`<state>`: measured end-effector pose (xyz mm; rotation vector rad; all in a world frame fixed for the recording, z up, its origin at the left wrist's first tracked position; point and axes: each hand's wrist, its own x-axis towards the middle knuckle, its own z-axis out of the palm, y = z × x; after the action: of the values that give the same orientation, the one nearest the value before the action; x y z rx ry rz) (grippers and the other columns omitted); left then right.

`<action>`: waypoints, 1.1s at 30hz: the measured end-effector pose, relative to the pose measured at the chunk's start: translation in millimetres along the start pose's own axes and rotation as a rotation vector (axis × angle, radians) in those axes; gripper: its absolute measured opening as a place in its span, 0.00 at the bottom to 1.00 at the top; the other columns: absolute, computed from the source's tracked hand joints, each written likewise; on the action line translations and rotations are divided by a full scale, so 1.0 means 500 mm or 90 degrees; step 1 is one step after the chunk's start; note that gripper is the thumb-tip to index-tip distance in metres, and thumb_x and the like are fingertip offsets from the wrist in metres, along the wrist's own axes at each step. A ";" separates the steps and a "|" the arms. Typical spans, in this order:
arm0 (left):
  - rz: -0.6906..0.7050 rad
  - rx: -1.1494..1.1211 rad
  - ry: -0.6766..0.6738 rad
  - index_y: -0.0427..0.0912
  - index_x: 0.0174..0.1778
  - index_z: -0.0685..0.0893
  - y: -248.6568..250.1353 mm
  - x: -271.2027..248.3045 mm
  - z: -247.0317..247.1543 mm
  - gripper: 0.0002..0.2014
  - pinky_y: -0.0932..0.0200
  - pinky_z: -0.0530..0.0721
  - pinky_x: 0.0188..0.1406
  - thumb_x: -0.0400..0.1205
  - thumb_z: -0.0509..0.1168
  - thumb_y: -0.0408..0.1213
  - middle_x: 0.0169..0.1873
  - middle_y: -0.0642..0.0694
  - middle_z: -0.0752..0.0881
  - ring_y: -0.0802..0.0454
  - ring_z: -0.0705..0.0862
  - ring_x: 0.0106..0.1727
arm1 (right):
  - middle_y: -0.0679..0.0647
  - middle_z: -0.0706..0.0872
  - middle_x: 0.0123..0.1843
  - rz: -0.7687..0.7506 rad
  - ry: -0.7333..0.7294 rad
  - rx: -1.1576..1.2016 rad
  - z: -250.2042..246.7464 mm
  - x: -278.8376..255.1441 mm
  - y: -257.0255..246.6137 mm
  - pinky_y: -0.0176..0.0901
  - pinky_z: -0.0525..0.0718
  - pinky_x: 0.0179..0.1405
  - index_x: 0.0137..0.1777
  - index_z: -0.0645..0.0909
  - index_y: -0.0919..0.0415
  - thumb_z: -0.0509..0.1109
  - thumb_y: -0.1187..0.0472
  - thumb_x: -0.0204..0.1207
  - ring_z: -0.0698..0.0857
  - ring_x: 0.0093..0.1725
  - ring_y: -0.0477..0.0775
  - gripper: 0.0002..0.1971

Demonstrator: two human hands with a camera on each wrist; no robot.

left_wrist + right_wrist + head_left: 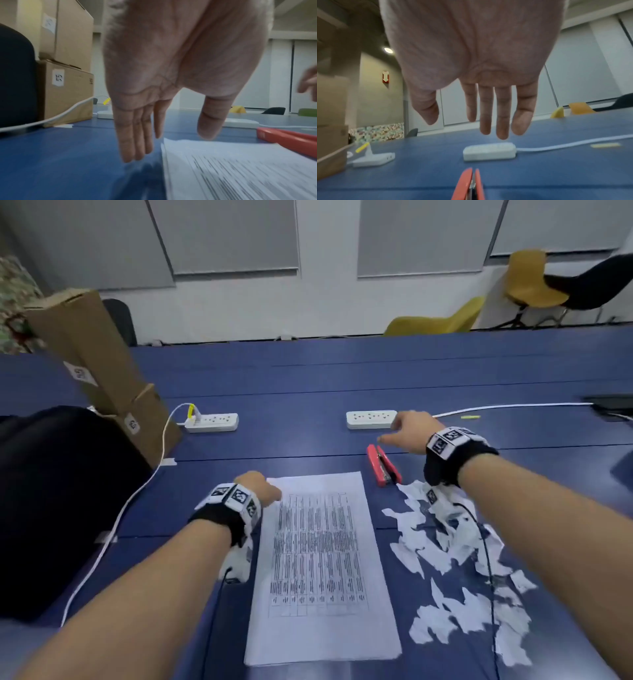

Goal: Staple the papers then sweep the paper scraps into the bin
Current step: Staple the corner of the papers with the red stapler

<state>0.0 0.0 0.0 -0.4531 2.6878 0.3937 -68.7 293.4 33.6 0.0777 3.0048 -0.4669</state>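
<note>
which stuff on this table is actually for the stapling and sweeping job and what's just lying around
For the job:
red stapler
printed papers
torn paper scraps

Lying about:
two white power strips
stacked cardboard boxes
chairs by the wall

No bin is clearly visible.

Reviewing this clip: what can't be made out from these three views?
- Bin: in no view.
- Text on the papers: blurred in head and left wrist views.
- Sheet count: unclear.
- Stapler: near end cut off in right wrist view.
- Paper scraps: partly behind the right forearm.
</note>
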 end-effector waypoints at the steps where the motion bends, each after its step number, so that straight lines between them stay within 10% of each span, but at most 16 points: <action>1: 0.000 0.000 -0.006 0.37 0.52 0.84 -0.002 0.000 0.015 0.17 0.58 0.81 0.43 0.74 0.70 0.47 0.43 0.44 0.83 0.41 0.86 0.48 | 0.54 0.86 0.43 0.005 -0.016 -0.012 0.024 0.002 -0.007 0.42 0.77 0.36 0.46 0.80 0.58 0.72 0.39 0.67 0.84 0.41 0.57 0.22; 7: 0.005 0.005 0.060 0.42 0.29 0.81 0.021 0.013 0.074 0.10 0.61 0.83 0.36 0.69 0.74 0.41 0.33 0.45 0.86 0.49 0.85 0.32 | 0.55 0.82 0.36 0.096 -0.075 -0.050 0.119 0.010 -0.026 0.43 0.78 0.37 0.38 0.75 0.60 0.73 0.39 0.66 0.83 0.37 0.58 0.23; 14: -0.059 -0.057 -0.017 0.41 0.68 0.82 -0.001 0.037 0.070 0.37 0.53 0.83 0.66 0.65 0.81 0.53 0.66 0.43 0.85 0.44 0.85 0.66 | 0.55 0.87 0.43 0.115 -0.103 -0.109 0.155 0.017 -0.035 0.42 0.85 0.39 0.38 0.78 0.58 0.79 0.49 0.55 0.87 0.38 0.58 0.18; 19: -0.083 -0.079 -0.040 0.40 0.70 0.80 -0.006 0.042 0.069 0.41 0.52 0.82 0.67 0.64 0.82 0.54 0.68 0.43 0.85 0.44 0.84 0.67 | 0.53 0.81 0.39 0.095 -0.096 -0.133 0.173 0.019 -0.036 0.47 0.89 0.47 0.63 0.79 0.57 0.78 0.50 0.62 0.86 0.43 0.59 0.28; 25: -0.119 -0.127 -0.005 0.36 0.77 0.72 0.000 0.044 0.073 0.53 0.47 0.82 0.68 0.58 0.85 0.52 0.72 0.40 0.80 0.40 0.83 0.69 | 0.52 0.82 0.34 0.121 -0.085 -0.091 0.175 0.020 -0.027 0.39 0.78 0.30 0.46 0.79 0.59 0.81 0.51 0.58 0.82 0.32 0.54 0.21; 33: -0.011 -0.337 0.103 0.34 0.70 0.81 -0.018 0.033 0.073 0.22 0.56 0.78 0.51 0.84 0.61 0.42 0.65 0.38 0.86 0.39 0.85 0.66 | 0.57 0.87 0.45 0.121 -0.089 0.028 0.183 0.034 0.004 0.49 0.87 0.51 0.54 0.79 0.60 0.70 0.53 0.71 0.87 0.46 0.62 0.15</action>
<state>0.7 -0.5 -41.0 -0.6783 2.7072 1.1177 -77.0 268.1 -55.5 0.3164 2.8158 -0.4951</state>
